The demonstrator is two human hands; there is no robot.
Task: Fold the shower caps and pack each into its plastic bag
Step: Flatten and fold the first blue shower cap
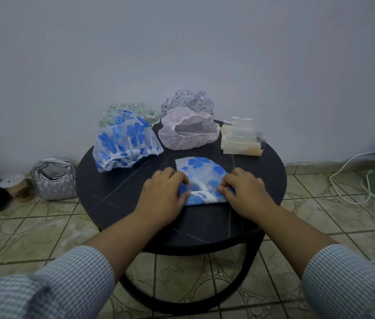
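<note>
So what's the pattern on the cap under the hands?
Big blue clover-like flowers on see-through white, on the cap being folded; the head view shows it.

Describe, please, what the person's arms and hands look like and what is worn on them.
Both hands, left hand and right hand, are bare: no gloves, rings or watch show. The forearms are uncovered. Each arm wears a shirt sleeve with a fine blue-and-white check, left sleeve and right sleeve, pushed up toward the elbow.

The flattened translucent white plastic shower cap (pixel 201 174) carries blue clover prints, as does the puffed white cap (pixel 124 143) on the round dark bench (pixel 251 180). Behind sit a pale pink-patterned cap (pixel 190 132), a green-sprigged cap (pixel 133 110) and a navy-sprigged cap (pixel 187 102). The sleeves (pixel 352 282) are blue-and-white checked.
</note>
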